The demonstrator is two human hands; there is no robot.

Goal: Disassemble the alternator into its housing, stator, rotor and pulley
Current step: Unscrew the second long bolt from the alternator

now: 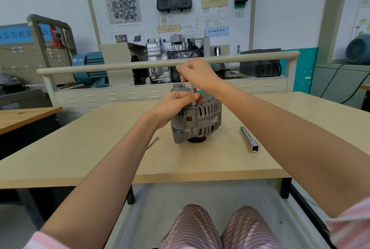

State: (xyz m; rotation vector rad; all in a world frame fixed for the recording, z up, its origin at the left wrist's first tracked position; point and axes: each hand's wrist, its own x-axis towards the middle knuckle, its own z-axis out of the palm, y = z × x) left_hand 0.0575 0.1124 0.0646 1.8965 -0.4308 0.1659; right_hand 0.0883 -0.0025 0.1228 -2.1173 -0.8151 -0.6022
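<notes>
The alternator (197, 119) is standing on the worktop (100, 148) directly under both hands, pulley end down, with the dark pulley (197, 139) just peeking out beneath the housing. The left hand (172, 104) is cupping the top rim of the casting, fingers curled and pressing against it to steady it. The right hand (197, 74) is hovering above it, fingertips pinching the top of a long through bolt (192, 96) that is standing upright out of the housing.

It is looking like a heavy, rigid cast-metal lump, unlikely to flex, with ribbed vents that are giving the fingers good purchase; the rim and the mounting ear low on the near side are seeming the safest places to hold. Balanced on the narrow pulley, it is probably prone to tipping if the steadying hand is letting go. The bolt is thin, smooth and likely slippery.

A loose bolt (153, 142) is lying below the left wrist, and a socket extension bar (248, 138) is lying to the right of the right forearm, both apart from the alternator and neither blocking the work.
</notes>
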